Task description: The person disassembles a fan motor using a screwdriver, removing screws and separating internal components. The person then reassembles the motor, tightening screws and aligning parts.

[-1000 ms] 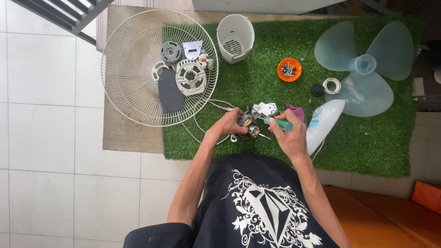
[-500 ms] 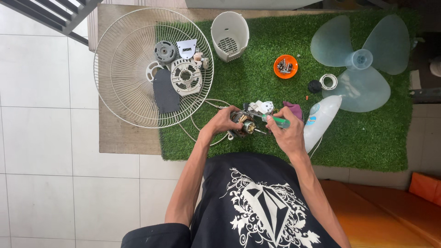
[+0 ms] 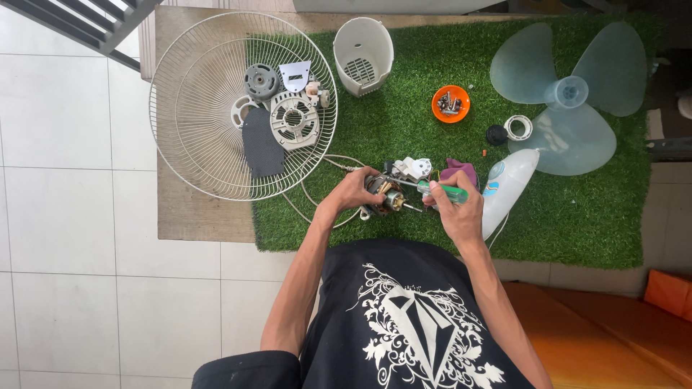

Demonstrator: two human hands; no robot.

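Presently the right hand [image 3: 458, 212] is closed around a green-handled screwdriver [image 3: 441, 191], its shaft running left to the fan motor [image 3: 386, 198]. Left hand [image 3: 353, 191] is wrapped round that motor, holding it just above the green turf mat [image 3: 577, 216], directly in front of the person's chest. Copper windings show between the fingers; the motor shaft pokes out toward the right hand.

Step in hand, by my reading: working a screw on the motor body. The next move calls for the tip staying seated and the left hand keeping the motor from turning. The tip's exact seat is too small to tell.

Wires trail from the motor toward a white switch block [image 3: 412, 168], a purple cloth [image 3: 460, 171] beside it.

Containers: small orange dish [image 3: 450, 104] holds screws and small metal bits. Wire fan guard [image 3: 241, 104], lying like a tray, holds a round grey part, a white vented disc, a dark flat plate and a white bracket. White motor cover [image 3: 364, 54] lies open side up; nothing loose seen inside. Translucent fan blade [image 3: 569, 97] lies well to the right, white housing [image 3: 508, 187] by the right hand.
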